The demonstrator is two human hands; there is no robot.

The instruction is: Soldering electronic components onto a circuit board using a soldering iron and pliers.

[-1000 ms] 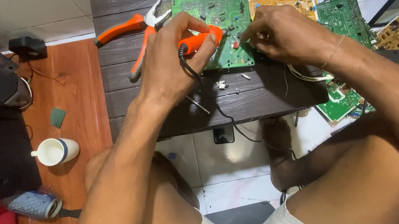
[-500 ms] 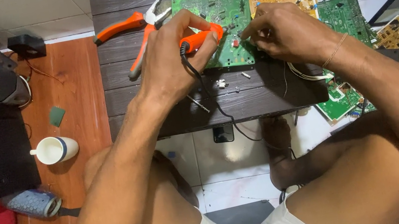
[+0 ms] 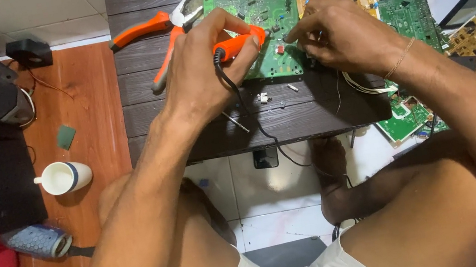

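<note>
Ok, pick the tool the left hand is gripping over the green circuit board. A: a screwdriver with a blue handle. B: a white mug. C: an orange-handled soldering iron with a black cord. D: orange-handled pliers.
C: the left hand is closed around the orange-handled soldering iron, its black cord trailing off the table's edge, while the orange-handled pliers lie untouched on the dark table beside the green circuit board.

A low dark wooden table (image 3: pixel 199 130) carries a green circuit board (image 3: pixel 263 33) and orange-handled pliers (image 3: pixel 160 37). Small loose parts (image 3: pixel 263 98) lie near its front edge.
</note>
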